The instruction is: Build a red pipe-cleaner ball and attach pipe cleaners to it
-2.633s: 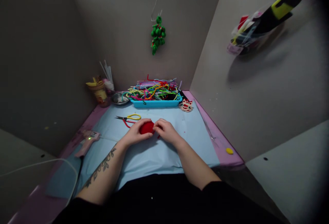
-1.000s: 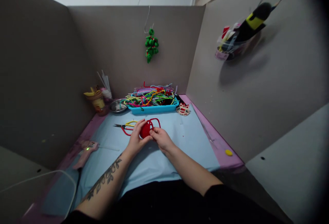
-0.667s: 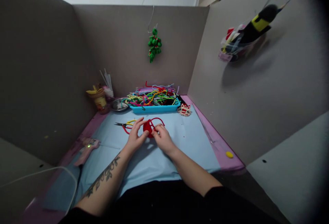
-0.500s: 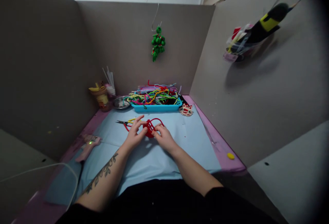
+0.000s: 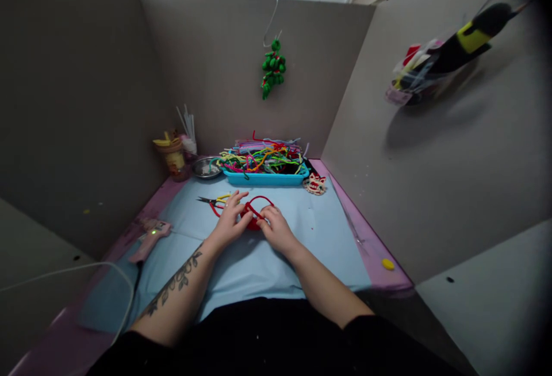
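My left hand (image 5: pixel 228 223) and my right hand (image 5: pixel 276 229) meet over a small red pipe-cleaner bundle (image 5: pixel 251 219) on the light blue mat (image 5: pixel 250 261). Both hands pinch the bundle. A loose red loop (image 5: pixel 260 200) arcs up from it toward the far side. The fingers of my left hand are partly spread above the bundle, with the thumb pressed to it. My right hand's fingers are curled on the bundle's right side.
Yellow-handled scissors (image 5: pixel 212 199) lie just left of my hands. A blue tray (image 5: pixel 263 178) heaped with coloured pipe cleaners stands behind. A metal dish (image 5: pixel 206 167), a cup (image 5: pixel 173 156), a pink glue gun (image 5: pixel 149 236), a small red-white figure (image 5: pixel 315 183) and a yellow bead (image 5: pixel 387 264) lie around. Grey partitions enclose the desk.
The tight red ball has loosened: a red loop now stands out of it. My hands stayed together on it while the camera view shifted slightly.
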Tool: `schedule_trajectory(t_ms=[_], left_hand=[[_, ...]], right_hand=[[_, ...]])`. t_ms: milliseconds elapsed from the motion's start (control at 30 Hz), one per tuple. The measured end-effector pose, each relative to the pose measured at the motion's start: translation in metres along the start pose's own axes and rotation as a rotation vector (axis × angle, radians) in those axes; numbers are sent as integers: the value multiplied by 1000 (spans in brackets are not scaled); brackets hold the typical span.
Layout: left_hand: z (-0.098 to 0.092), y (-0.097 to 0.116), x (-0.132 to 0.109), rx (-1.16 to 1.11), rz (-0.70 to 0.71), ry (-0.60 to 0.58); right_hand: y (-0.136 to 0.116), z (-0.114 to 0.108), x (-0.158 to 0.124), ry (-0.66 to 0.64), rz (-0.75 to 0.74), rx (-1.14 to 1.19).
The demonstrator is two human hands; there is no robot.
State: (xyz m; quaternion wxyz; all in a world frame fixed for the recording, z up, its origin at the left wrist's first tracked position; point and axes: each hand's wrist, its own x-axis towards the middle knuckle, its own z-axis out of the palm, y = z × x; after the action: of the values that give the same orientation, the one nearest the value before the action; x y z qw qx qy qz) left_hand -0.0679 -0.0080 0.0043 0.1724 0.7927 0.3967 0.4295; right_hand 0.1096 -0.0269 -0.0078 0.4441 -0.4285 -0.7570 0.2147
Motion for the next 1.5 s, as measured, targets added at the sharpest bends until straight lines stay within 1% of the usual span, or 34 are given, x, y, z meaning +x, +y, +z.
schedule_trajectory(t_ms=[100,200,333,433,500,733,967,1300,1500], left_hand=[[0,0,0,-55,-20,-26],[1,-1,1,-113,-69,-20],[1,-3,3,-216,-153,20],[3,-4,3,-296,-198,15],[3,-3,4,-329,-208,0],[0,0,6,-380,-187,-50],[-8,-5,5,-373,-167,-152],[-7,2,7,-373,-137,-198],[-4,0,7,-382,-156,-182]], right_hand=[[1,0,1,-10,2,37],[1,0,1,-13,25,135],[-1,2,0,22,135,272],[-3,4,0,54,226,359],[-5,3,2,65,253,402],[-11,-5,6,65,176,389],[-5,-7,5,81,216,446],[-6,-9,6,55,247,452],[-8,-11,6,49,257,445]])
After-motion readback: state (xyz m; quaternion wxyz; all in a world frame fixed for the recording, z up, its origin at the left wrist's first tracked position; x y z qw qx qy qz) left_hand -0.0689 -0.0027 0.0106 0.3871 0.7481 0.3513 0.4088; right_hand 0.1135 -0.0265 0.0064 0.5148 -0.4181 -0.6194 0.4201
